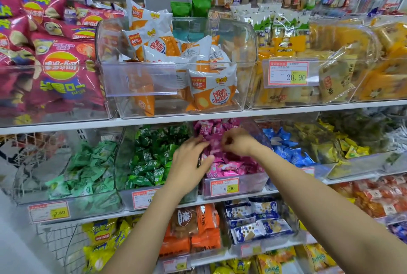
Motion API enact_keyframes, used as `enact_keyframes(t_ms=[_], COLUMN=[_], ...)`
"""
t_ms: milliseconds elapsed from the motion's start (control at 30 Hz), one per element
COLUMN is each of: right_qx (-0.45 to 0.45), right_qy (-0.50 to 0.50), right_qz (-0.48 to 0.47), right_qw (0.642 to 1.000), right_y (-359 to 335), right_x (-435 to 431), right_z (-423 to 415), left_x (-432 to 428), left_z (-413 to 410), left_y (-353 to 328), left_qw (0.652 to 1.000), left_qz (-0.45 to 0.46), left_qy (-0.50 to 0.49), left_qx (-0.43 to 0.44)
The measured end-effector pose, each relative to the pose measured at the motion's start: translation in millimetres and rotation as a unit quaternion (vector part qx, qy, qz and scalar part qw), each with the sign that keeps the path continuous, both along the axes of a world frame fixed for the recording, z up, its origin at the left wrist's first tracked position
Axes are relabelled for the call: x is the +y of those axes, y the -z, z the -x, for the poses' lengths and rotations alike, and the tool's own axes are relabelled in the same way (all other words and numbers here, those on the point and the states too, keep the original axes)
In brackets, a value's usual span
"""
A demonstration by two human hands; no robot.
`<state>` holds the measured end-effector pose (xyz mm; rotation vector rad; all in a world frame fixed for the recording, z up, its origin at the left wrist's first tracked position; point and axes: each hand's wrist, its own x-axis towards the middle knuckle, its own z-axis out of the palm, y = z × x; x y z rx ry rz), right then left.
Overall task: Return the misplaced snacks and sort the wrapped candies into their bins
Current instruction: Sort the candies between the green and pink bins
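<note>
Just right of the frame's centre, on the middle shelf (pixel 220 117), a clear bin (pixel 253 182) holds the pink wrapped candies (pixel 233 166), and both hands are inside it. The left hand (pixel 189 161) lies with its fingers nearly straight, flat on the pink candies at the bin's left wall, gripping nothing. The right hand (pixel 237 142) sits further back in the same bin, fingers curled down among the wrappers; I cannot tell whether they pinch a candy. To the left stand a bin of dark green candies (pixel 149 163) and one of pale green candies (pixel 88 170); to the right are blue candies (pixel 286 148), then yellow candies (pixel 354 150). A price tag (pixel 224 187) is fixed to the pink bin's front. Above, orange-and-white snack bags (pixel 211 90) fill a clear bin.
</note>
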<state>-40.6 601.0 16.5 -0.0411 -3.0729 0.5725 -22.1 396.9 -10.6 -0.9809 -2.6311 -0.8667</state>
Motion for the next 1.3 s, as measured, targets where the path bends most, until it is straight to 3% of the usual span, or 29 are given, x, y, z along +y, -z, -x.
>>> enact_keyframes(t_ms=[100, 200, 333, 400, 533, 633, 733, 800, 933, 967, 1100, 1233, 1300], right_qx=[0.078, 0.077, -0.190, -0.224, -0.184, -0.013, 0.102, 0.084, -0.152, -0.167, -0.104, -0.045, -0.002], right_qy=[0.132, 0.054, -0.107, -0.102, -0.057, 0.035, 0.026, -0.045, -0.137, -0.141, -0.155, -0.126, -0.069], right_qz=[0.104, 0.172, 0.048, 0.004, 0.053, 0.176, 0.142, 0.128, 0.122, 0.108, 0.005, 0.024, 0.090], right_qw=[0.983, 0.981, 0.975, 0.969, 0.980, 0.984, 0.984, 0.987, 0.971, 0.970, 0.982, 0.991, 0.993], right_y=[-1.0, -10.1, -19.0, -17.6, -17.3, -13.2, -15.4, -16.0, -2.5, 2.5, 9.7, 7.5, 1.4], right_x=[13.9, 8.6, -6.7, -7.6, 1.1, 8.5, 10.0, 9.0, -6.0, -8.8, -19.0, -21.7, -15.4], right_z=[4.1, -11.7, -27.4, -24.1, -10.8, 1.5, -2.3, -9.3, -20.1, -19.1, -12.9, -6.7, -3.8], left_x=[-1.1, -1.8, -2.3, -2.7, -2.8, -2.9, -2.5, -2.3, -0.5, 0.3, 2.1, 1.1, -0.5], left_z=[-4.6, -6.2, -6.4, -5.5, -5.2, -4.9, -5.0, -4.5, -6.3, -6.8, -7.3, -5.8, -5.2], left_y=[9.6, 10.7, 14.4, 15.7, 16.9, 17.4, 18.9, 20.4, 20.9, 20.5, 19.4, 20.1, 20.8], left_qw=[0.998, 0.996, 0.996, 0.996, 0.996, 0.997, 0.997, 0.998, 1.000, 1.000, 1.000, 1.000, 1.000], left_qz=[0.066, 0.086, 0.087, 0.085, 0.079, 0.076, 0.069, 0.056, 0.014, 0.004, -0.012, -0.010, -0.010], left_qy=[-0.004, -0.011, -0.012, -0.011, -0.011, -0.012, -0.011, -0.010, -0.012, -0.013, -0.013, -0.013, -0.009], left_qx=[0.003, 0.015, 0.022, 0.024, 0.027, 0.024, 0.029, 0.030, 0.015, 0.008, -0.002, -0.004, -0.003])
